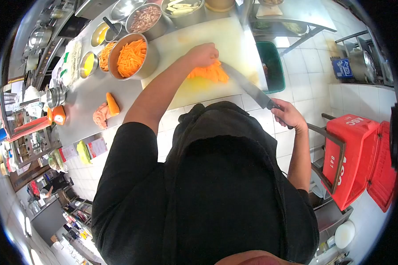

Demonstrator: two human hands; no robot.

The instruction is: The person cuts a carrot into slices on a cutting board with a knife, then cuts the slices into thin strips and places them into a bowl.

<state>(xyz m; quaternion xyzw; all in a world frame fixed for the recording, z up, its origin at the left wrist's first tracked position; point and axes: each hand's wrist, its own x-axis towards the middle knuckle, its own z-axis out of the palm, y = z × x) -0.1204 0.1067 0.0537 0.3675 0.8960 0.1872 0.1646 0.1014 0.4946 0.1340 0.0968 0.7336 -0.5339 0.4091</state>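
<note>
My right hand is wrapped round the dark handle of a large kitchen knife. The blade points up and left, its tip beside a pile of orange carrot slices on a pale cutting board. My left hand is closed, its curled fingers pressed at the top edge of the slices; the fingertips are partly hidden. Left of the board stands a steel pot filled with orange carrot strips.
Behind the board are a pot of chopped meat and a pot of pale sticks. A carrot piece lies on the steel counter at left. A green bin stands right of the board, a red cooler box further right.
</note>
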